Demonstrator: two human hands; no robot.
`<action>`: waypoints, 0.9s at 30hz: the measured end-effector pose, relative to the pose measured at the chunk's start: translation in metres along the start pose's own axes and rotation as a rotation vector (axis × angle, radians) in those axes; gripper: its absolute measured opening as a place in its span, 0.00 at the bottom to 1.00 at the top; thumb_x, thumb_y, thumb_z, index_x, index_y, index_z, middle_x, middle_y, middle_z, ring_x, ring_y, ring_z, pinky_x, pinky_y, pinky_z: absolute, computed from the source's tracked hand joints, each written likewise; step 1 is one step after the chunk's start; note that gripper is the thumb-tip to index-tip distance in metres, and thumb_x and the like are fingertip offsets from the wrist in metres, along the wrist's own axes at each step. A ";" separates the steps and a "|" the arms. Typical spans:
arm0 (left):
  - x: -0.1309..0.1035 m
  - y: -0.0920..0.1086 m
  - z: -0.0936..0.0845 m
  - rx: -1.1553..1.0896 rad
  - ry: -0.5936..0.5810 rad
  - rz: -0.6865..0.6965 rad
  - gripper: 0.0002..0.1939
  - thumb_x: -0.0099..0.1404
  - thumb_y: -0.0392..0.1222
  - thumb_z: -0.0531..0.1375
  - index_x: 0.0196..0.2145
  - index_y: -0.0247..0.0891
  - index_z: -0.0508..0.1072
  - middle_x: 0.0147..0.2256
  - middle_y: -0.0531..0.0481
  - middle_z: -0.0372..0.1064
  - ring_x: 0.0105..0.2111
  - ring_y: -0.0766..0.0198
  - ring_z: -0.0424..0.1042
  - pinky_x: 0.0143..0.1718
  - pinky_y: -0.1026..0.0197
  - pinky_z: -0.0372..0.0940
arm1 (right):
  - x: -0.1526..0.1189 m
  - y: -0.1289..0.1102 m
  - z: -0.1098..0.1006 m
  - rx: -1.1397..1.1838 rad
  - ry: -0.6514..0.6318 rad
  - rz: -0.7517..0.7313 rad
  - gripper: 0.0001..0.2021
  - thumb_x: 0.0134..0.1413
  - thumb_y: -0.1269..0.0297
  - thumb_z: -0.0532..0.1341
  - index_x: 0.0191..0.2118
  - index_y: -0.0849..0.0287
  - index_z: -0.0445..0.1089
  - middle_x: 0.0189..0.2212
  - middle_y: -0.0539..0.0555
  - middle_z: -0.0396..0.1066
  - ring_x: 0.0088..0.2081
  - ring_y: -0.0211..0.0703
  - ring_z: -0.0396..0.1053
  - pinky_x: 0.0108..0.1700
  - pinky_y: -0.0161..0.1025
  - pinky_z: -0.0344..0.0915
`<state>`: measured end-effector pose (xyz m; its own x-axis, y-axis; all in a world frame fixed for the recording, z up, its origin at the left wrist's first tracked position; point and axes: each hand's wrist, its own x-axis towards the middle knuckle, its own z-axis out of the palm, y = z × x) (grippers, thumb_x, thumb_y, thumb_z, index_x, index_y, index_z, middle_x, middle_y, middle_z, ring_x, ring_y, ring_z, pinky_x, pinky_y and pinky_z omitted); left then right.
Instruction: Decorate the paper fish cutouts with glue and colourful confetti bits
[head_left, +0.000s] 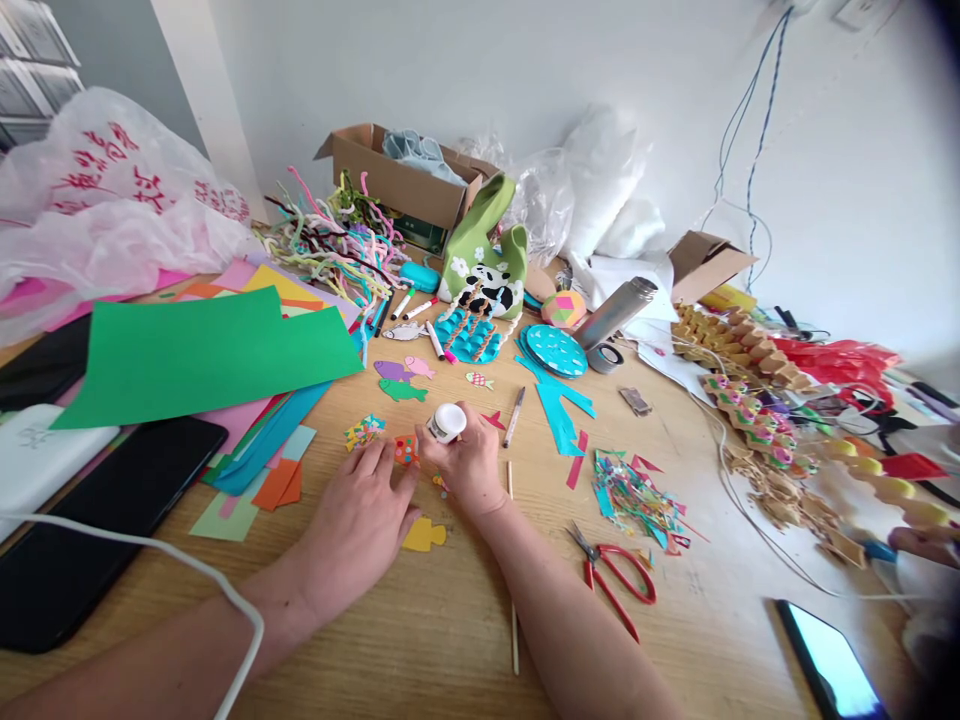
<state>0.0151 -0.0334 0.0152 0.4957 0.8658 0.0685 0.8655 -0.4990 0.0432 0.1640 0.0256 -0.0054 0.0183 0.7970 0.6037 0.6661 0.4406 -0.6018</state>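
The right hand is gripping a small white cylindrical bottle, closed fingers wrapping it, at two o'clock from a red-orange dotted paper piece. The left hand is lying half-open, fingertips apparently steadying the paper. If that bottle is containing glue, over-squeezing could be flooding the paper, and multicoloured paper snippets, sitting at ten o'clock from it, could be sticking to wet fingers.

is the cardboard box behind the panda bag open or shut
Open: the cardboard box has light blue cloth showing above its rim, with no lid over it.
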 end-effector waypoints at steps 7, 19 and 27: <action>-0.001 -0.001 0.001 -0.015 0.004 -0.001 0.21 0.66 0.46 0.58 0.53 0.33 0.72 0.55 0.29 0.67 0.59 0.41 0.62 0.56 0.42 0.60 | 0.001 0.000 -0.004 0.017 0.055 0.117 0.15 0.46 0.58 0.63 0.23 0.54 0.53 0.17 0.42 0.56 0.20 0.33 0.53 0.24 0.32 0.54; 0.000 0.000 0.000 0.001 0.007 0.005 0.21 0.66 0.47 0.58 0.53 0.34 0.72 0.55 0.30 0.67 0.58 0.41 0.62 0.57 0.42 0.59 | 0.000 0.004 0.002 0.016 0.047 0.086 0.14 0.46 0.59 0.63 0.23 0.54 0.55 0.18 0.44 0.58 0.22 0.35 0.56 0.26 0.32 0.55; -0.001 0.000 0.000 -0.036 0.004 -0.010 0.21 0.66 0.45 0.59 0.53 0.34 0.72 0.55 0.31 0.68 0.58 0.42 0.62 0.57 0.42 0.59 | 0.000 0.004 0.002 0.024 0.030 0.101 0.14 0.46 0.58 0.62 0.23 0.54 0.55 0.18 0.44 0.59 0.22 0.35 0.56 0.26 0.32 0.56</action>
<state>0.0143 -0.0345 0.0155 0.4869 0.8705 0.0723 0.8671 -0.4917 0.0802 0.1655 0.0285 -0.0086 0.1069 0.8254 0.5544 0.6416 0.3687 -0.6726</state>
